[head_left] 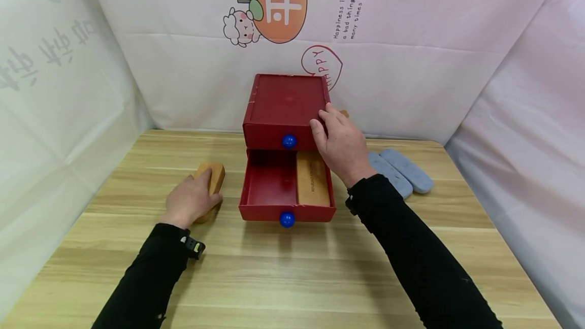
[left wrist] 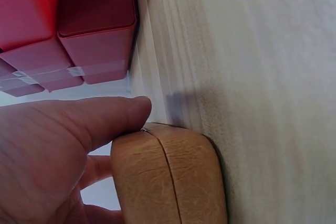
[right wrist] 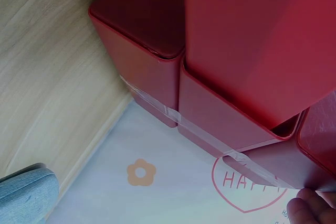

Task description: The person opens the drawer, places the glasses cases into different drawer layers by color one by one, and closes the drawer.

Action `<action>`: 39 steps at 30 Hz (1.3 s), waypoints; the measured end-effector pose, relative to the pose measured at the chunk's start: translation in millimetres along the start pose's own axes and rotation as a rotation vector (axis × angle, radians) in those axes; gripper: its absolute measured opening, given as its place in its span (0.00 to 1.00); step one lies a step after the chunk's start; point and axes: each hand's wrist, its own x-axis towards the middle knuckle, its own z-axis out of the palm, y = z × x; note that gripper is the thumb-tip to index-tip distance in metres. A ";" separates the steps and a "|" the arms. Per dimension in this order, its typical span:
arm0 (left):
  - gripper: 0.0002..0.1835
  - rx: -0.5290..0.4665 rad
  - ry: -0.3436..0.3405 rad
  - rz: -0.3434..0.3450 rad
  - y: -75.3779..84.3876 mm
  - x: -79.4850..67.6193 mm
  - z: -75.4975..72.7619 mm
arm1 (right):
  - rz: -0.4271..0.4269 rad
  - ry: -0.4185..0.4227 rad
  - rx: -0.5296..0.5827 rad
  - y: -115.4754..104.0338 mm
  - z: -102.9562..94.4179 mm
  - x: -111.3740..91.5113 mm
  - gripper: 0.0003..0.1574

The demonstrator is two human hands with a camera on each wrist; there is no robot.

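Note:
A brown glasses case (head_left: 215, 174) lies on the table left of the red drawer box (head_left: 288, 100). My left hand (head_left: 189, 199) grips it, thumb on the side towards the box and fingers on the other. A seam runs along the case (left wrist: 168, 177) in the left wrist view. My right hand (head_left: 343, 143) rests on the box's upper right edge, with its fingertips (right wrist: 310, 208) at the far edge in the right wrist view. The lower drawer (head_left: 269, 182) is pulled out, and a second brown case (head_left: 313, 179) with printed lettering lies along its right side.
Two blue-grey cases (head_left: 407, 169) lie side by side on the table, right of the box and partly behind my right wrist. Blue knobs (head_left: 287, 220) stick out from the drawer fronts. White printed cloth (head_left: 183, 80) hangs behind the table and at both sides.

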 end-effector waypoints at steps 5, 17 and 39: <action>0.44 0.007 -0.011 -0.012 0.1 0.9 -1.5 | 0.005 0.000 -0.005 -0.4 -0.1 -0.1 0.41; 0.45 0.003 -0.023 -0.034 -1.9 2.8 -3.6 | 0.004 0.001 -0.008 -0.9 0.1 0.5 0.41; 0.44 0.017 -0.010 -0.035 -2.5 2.8 -3.7 | -0.001 0.009 -0.016 -0.1 0.7 0.6 0.41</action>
